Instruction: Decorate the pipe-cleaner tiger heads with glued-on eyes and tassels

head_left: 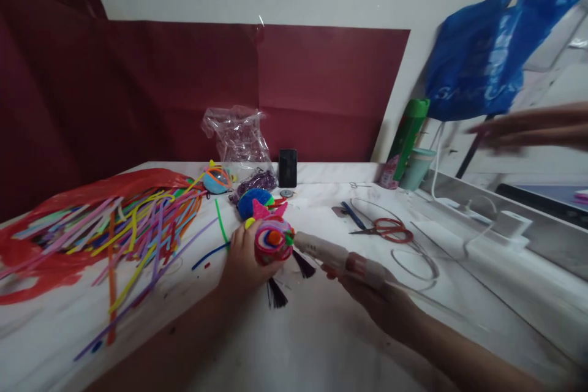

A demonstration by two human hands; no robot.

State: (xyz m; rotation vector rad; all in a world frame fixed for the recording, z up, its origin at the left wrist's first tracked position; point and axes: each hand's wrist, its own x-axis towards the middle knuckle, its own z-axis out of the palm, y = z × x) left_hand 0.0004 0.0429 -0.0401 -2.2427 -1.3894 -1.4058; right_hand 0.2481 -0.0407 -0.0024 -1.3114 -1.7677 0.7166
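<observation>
My left hand (245,254) is wrapped around a pink, ball-shaped craft figure (270,254) made of coiled pipe cleaners, with pink points on top and an orange and blue round patch in front. Two dark tassels (277,295) hang or lie beneath it. A white glue gun (324,251) is in my closed right hand (367,285). Its tip meets or nearly meets the figure's right side, beside a small green bit. Behind the figure lies a blue and green fuzzy piece (255,202).
Many coloured pipe cleaners (138,220) lie on red plastic at left. Orange-handled scissors (390,230) and a looping cable are at right, near a power strip (478,220). A phone (288,168) stands at the back. Another person's blurred hand (528,127) reaches in from the right.
</observation>
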